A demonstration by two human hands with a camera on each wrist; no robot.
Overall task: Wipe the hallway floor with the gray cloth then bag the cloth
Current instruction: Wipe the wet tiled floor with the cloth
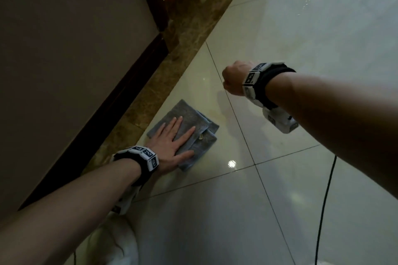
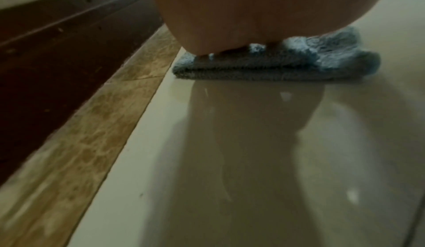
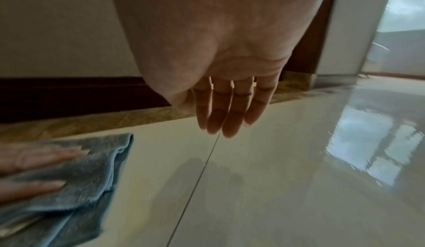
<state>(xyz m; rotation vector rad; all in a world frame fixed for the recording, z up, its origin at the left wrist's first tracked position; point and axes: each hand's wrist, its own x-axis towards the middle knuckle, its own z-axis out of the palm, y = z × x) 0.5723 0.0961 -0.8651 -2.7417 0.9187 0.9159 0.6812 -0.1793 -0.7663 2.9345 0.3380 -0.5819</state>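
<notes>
Glossy cream-tiled hallway floor [image 1: 280, 178], edged by a brown marbled border strip [image 1: 183, 34] and dark wooden skirting [image 1: 103, 118] under a beige wall [image 1: 64, 49]. No readable writing anywhere; only black-and-white marker patterns on both wrist bands. Gray cloth [image 1: 193, 122], folded in layers, plush, bluish at its edges, lying flat on the tile just beside the border strip. Left hand [image 1: 172, 146] flat, fingers spread, pressing on the cloth. Right hand [image 3: 218, 60] above the floor, fingers straight and together, holding nothing. Black cable [image 1: 325, 200] across the tiles at right.
</notes>
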